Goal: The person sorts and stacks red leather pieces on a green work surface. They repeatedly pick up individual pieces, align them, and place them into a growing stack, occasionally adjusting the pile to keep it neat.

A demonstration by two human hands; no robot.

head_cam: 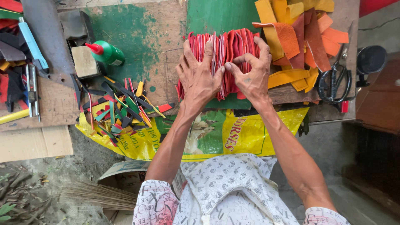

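Note:
A fanned row of red leather pieces [225,46] with pale edges lies on the worn wooden workbench [166,62]. My left hand [199,77] rests flat on the left part of the row, fingers spread. My right hand [249,71] is on the right part, thumb and forefinger pinching at one piece near the middle while the other fingers curl over the top edge of the row. Both thumbs nearly meet at the centre.
Orange and yellow leather offcuts [300,37] are heaped at the right, with black scissors [333,81] beside them. A green glue bottle with a red tip [106,52] and a wooden block [84,61] stand at the left. Coloured scrap strips [121,108] litter a yellow sack [233,133].

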